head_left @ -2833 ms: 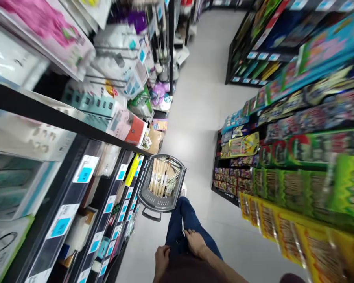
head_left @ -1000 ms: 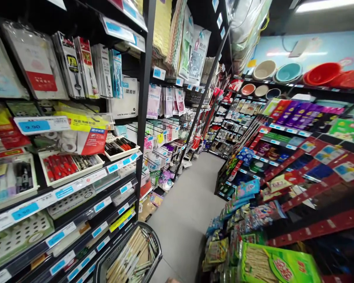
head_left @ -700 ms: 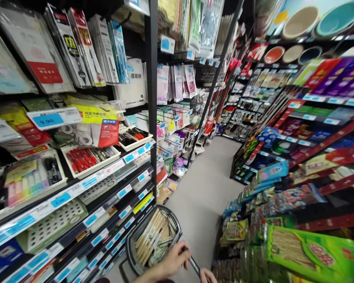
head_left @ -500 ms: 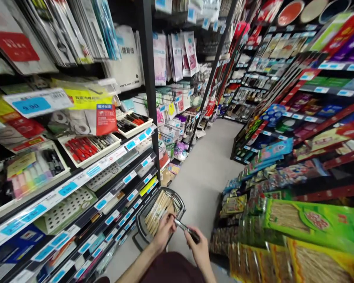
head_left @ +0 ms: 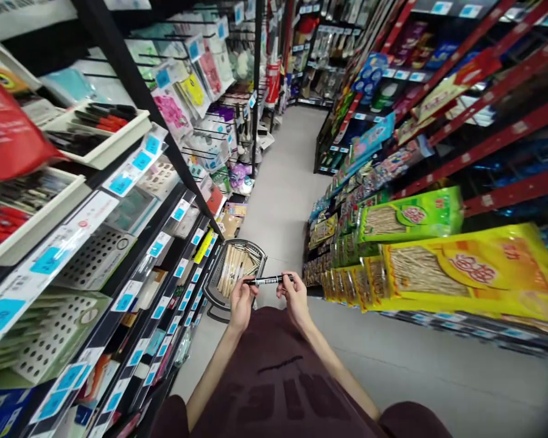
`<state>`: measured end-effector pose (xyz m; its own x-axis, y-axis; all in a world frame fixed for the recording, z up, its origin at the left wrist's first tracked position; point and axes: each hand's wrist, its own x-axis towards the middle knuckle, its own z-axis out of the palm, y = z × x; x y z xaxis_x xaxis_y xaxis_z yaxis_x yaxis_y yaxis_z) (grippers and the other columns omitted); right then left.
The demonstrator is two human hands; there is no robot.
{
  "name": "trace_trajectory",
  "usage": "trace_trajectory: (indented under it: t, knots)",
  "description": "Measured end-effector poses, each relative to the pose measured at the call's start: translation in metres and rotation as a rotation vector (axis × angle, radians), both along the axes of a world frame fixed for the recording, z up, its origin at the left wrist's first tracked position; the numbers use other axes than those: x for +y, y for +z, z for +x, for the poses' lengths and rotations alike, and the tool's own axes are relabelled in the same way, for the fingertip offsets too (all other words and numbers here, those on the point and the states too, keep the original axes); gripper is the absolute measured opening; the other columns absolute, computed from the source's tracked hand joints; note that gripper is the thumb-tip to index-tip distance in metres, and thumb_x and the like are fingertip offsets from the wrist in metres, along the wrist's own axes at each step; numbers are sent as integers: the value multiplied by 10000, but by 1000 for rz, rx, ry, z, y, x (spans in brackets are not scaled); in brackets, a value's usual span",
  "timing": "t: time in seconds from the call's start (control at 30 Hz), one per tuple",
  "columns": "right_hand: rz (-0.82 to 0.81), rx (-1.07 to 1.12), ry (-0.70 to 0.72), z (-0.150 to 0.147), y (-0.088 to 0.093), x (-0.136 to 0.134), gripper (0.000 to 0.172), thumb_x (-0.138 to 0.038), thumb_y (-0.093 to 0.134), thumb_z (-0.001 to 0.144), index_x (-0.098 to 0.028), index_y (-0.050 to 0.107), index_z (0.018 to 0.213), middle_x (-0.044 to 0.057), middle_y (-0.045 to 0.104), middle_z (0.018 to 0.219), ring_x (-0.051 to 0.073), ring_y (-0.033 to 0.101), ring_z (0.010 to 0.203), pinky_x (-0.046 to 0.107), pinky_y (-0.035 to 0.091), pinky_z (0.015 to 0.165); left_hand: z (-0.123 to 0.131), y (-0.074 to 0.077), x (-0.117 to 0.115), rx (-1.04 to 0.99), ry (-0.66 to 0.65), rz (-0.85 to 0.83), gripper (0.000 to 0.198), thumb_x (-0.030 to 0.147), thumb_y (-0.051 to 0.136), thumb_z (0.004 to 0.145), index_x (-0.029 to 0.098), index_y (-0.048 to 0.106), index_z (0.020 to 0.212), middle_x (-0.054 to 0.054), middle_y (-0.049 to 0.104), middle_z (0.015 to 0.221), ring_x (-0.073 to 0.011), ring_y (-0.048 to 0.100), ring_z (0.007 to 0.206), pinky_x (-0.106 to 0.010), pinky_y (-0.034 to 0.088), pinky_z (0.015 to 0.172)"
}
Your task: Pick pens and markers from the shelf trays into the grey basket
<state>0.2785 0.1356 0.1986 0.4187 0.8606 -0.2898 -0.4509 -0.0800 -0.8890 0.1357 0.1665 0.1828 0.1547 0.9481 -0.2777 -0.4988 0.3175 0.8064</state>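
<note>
A black marker pen (head_left: pixel 267 280) with pale lettering lies level between my two hands, in front of my dark shirt. My left hand (head_left: pixel 242 302) pinches its left end. Around its right end close the fingers of my right hand (head_left: pixel 296 296). Just beyond my left hand, a dark basket (head_left: pixel 209 291) stands on the floor against the left shelf. Inside it are pale, thin wooden sticks (head_left: pixel 234 266), whose exact kind I cannot make out.
To the left, shelves carry a white tray (head_left: pixel 123 141) of black and orange-red pens and perforated boxes (head_left: pixel 59 340). Yellow snack bags (head_left: pixel 479 274) and a green snack bag (head_left: pixel 433 213) stick out from the right rack. Grey floor (head_left: pixel 278 201) runs between them.
The marker pen has swung from slanting to level, with both hands now at its ends. My view has tipped downward and turned right, showing more of my shirt and the floor.
</note>
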Motion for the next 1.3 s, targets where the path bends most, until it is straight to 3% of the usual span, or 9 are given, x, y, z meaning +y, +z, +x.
trace_trajectory:
  t: [0.37,0.57,0.7,0.8,0.93,1.3]
  knots:
    - [-13,-88,-70,6,-8,-6,358,-504,727,779,-210,540,698,-71,501,429,101,444,411,249,368,492,-5,-7,12,118,62,7,421,528,825,644,158,729,822,-31,638,838,-86,544,649,-204,467,632]
    - [-25,-105,-62,2,-10,-3,485,-556,721,755,-241,414,552,-98,374,330,90,349,336,248,302,433,-11,-3,11,156,65,68,392,530,801,675,162,669,705,-6,573,768,-83,501,641,-181,445,594]
    - [-33,-180,-28,0,-9,-1,503,-550,681,797,-222,431,509,-56,462,370,78,313,359,251,218,427,-13,1,13,169,73,83,372,506,783,705,164,638,683,-5,542,774,-91,490,660,-173,435,572]
    - [-27,-245,-12,0,-8,-1,510,-526,663,823,-208,464,477,-31,510,410,86,334,404,259,255,462,-14,5,15,174,74,75,366,486,783,708,167,606,670,-1,518,776,-101,486,671,-182,441,570]
    - [-55,-327,28,0,-5,0,556,-543,609,853,-191,536,429,-33,440,392,99,346,427,268,290,491,-13,7,16,161,58,90,380,459,764,737,169,548,621,14,473,732,-96,450,649,-185,423,580]
    - [-57,-290,73,-4,-3,3,593,-537,558,885,-186,555,407,-28,390,372,105,344,415,270,290,479,-17,8,24,234,19,164,366,413,710,790,169,521,594,17,446,681,-107,412,629,-197,375,560]
